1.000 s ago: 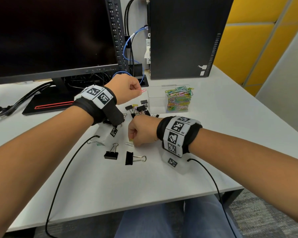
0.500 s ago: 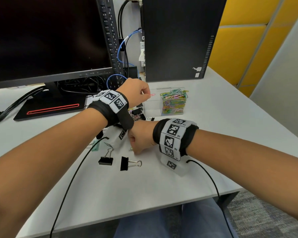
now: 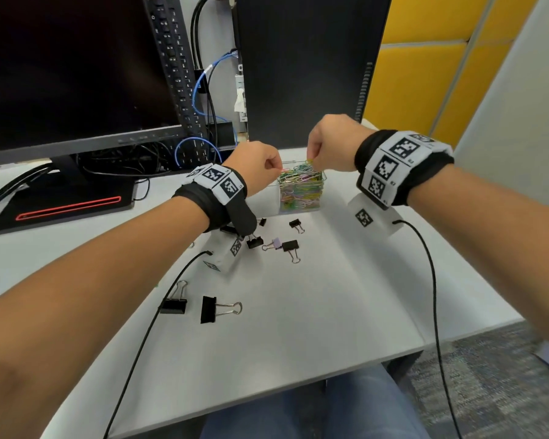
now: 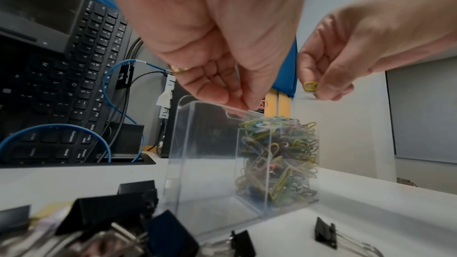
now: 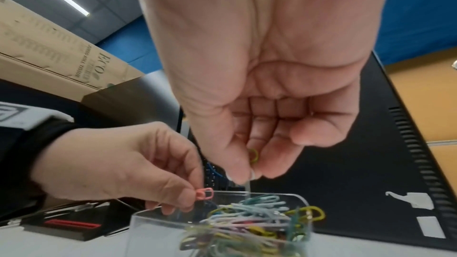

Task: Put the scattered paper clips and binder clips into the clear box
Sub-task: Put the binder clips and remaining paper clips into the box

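Observation:
The clear box (image 3: 268, 201) (image 4: 205, 163) (image 5: 138, 228) stands at the back of the white desk, its right compartment heaped with coloured paper clips (image 3: 301, 188) (image 5: 247, 220). My left hand (image 3: 260, 167) (image 5: 118, 167) hovers over the box's left part and pinches a pink paper clip (image 5: 204, 193) (image 4: 264, 104). My right hand (image 3: 328, 147) (image 4: 346, 56) is above the heap and pinches a yellow paper clip (image 4: 310, 86) (image 5: 253, 155). Several black binder clips (image 3: 289, 246) (image 3: 208, 308) (image 3: 173, 304) and a lilac one (image 3: 276, 243) lie in front of the box.
A dark monitor (image 3: 70, 64) on its stand (image 3: 64, 204), an upright keyboard (image 3: 175, 68), blue and black cables (image 3: 200, 90) and a black computer tower (image 3: 305, 64) crowd the back. Two thin black wires (image 3: 140, 343) (image 3: 431, 280) trail from my wristbands across the desk.
My right hand rose from the desk, where it was picking at a small clip, to above the box's heap. My left hand carried the pink clip rightward over the box.

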{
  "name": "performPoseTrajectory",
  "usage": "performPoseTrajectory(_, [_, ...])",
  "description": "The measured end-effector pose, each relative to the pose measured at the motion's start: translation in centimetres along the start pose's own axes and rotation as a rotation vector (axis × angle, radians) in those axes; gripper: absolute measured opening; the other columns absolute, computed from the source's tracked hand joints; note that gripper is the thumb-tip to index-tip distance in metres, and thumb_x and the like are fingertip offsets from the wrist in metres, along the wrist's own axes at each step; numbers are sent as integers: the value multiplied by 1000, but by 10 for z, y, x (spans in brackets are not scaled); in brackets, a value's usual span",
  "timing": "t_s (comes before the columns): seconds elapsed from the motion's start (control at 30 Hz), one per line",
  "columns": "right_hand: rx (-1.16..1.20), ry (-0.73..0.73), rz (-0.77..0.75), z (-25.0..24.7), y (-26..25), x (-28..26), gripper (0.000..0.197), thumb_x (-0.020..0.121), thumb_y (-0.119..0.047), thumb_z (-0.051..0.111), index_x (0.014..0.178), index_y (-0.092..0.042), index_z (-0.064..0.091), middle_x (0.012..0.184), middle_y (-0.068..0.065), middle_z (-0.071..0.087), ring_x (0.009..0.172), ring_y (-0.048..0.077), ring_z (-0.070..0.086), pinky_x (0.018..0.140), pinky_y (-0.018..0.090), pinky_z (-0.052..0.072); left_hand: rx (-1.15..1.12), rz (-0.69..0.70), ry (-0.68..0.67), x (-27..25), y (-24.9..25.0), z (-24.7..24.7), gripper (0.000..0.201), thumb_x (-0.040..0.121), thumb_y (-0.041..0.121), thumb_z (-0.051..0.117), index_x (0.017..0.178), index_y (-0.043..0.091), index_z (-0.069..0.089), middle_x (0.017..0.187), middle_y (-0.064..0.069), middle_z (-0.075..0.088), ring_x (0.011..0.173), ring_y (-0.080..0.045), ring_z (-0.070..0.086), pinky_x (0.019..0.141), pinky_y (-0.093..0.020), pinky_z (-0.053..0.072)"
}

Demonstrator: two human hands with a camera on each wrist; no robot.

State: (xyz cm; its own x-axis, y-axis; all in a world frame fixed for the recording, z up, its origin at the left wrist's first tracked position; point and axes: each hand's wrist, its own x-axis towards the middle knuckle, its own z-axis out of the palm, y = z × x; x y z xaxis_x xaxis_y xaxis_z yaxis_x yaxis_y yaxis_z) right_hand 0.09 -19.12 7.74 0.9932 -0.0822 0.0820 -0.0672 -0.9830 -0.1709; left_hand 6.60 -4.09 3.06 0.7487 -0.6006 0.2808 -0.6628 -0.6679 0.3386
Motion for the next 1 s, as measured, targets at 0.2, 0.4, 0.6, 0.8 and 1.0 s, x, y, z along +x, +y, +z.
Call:
performPoseTrajectory(0.2, [87, 50, -5, 17, 7, 8, 6, 83, -14, 68, 78, -15, 70, 96, 2, 70, 86, 16, 60, 76, 25, 45, 7, -6, -18, 4, 8, 7, 11, 87, 18, 60, 93, 13, 66, 84, 0, 65, 78, -12, 56, 83, -27, 48])
performPoseTrajectory(0.4, [119, 84, -72, 25, 8, 9, 21, 90, -10, 56, 99, -12, 75, 107, 1, 71, 103, 19, 63, 92, 26, 45, 8, 30, -107, 3, 7, 3, 21, 91, 21, 57, 104, 16, 72, 101, -1, 71, 85, -8, 55, 82, -22, 44])
performPoseTrajectory(0.6, [83, 69, -98, 25, 7, 6, 25, 91, -9, 51, 98, -12, 75, 106, 2, 71, 97, 20, 64, 89, 30, 49, 25, 16, -129, -12, -7, -17, 21, 92, 26, 54, 107, 20, 68, 92, 10, 61, 83, -8, 55, 76, -21, 40])
performPoseTrajectory(0.8, [132, 120, -193, 23, -16, -5, 21, 87, -13, 53, 92, -16, 74, 84, -7, 62, 85, 15, 59, 90, 31, 51, 140, -121, -294, -35, -39, -46, 19, 91, 30, 56, 100, 16, 66, 78, 10, 59, 78, -11, 57, 72, -24, 42])
performPoseTrajectory(1.0, [-12, -319, -264, 48, -44, -30, 18, 82, -27, 67, 96, -17, 72, 88, -4, 67, 85, 17, 63, 75, 27, 52, 403, -165, -513, -64, -65, -36, 23, 89, 29, 57, 108, 17, 63, 109, -1, 63, 92, -18, 54, 79, -25, 40])
